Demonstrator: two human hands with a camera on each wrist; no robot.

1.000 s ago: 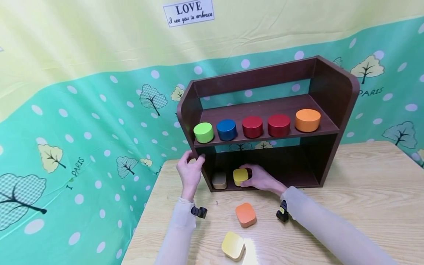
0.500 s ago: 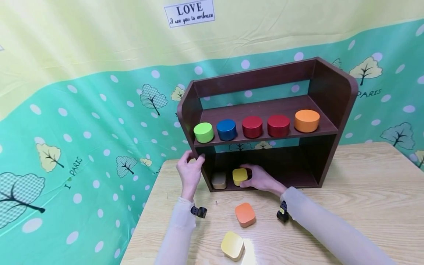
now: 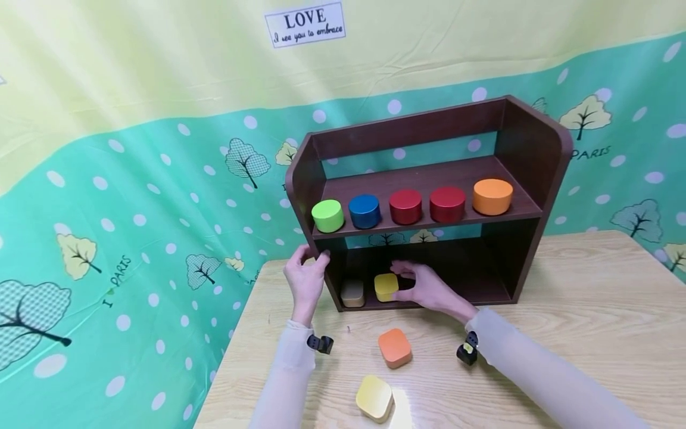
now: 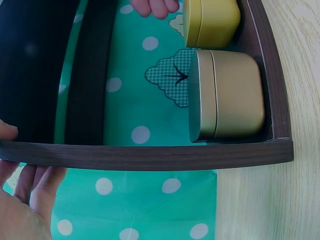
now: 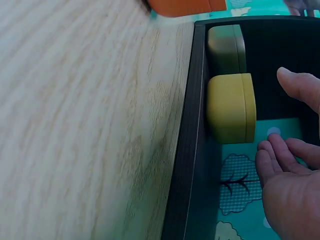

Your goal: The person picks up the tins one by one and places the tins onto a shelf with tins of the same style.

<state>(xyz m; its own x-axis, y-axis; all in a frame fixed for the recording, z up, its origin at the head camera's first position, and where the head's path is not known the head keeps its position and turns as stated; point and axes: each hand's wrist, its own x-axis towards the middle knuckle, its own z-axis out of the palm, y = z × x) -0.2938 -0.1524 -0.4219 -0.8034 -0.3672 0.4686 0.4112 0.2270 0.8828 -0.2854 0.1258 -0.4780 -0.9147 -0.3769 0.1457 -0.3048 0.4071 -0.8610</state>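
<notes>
A cloth backdrop (image 3: 134,179), yellow above and green below with white dots and trees, hangs behind the scene; a "LOVE" label (image 3: 305,22) is fixed near its top. A light wooden table (image 3: 589,310) stands in front of the cloth.

A dark brown shelf (image 3: 530,149) stands on the table. Its upper level carries five round tins in a row: green (image 3: 327,215), blue (image 3: 365,210), two red (image 3: 405,206), orange (image 3: 492,196). The lower level holds a gold tin (image 3: 352,292) at the left end and a yellow tin (image 3: 386,286) just beside it.

On the table in front of the shelf lie an orange square tin (image 3: 395,347) and, nearer the edge, a pale yellow square tin (image 3: 374,397).

The left hand (image 3: 304,279) grips the shelf's left wall, fingers curled round its front edge. The right hand (image 3: 426,288) is inside the lower level, just beside the yellow tin, fingers loosely spread and not touching it.
</notes>
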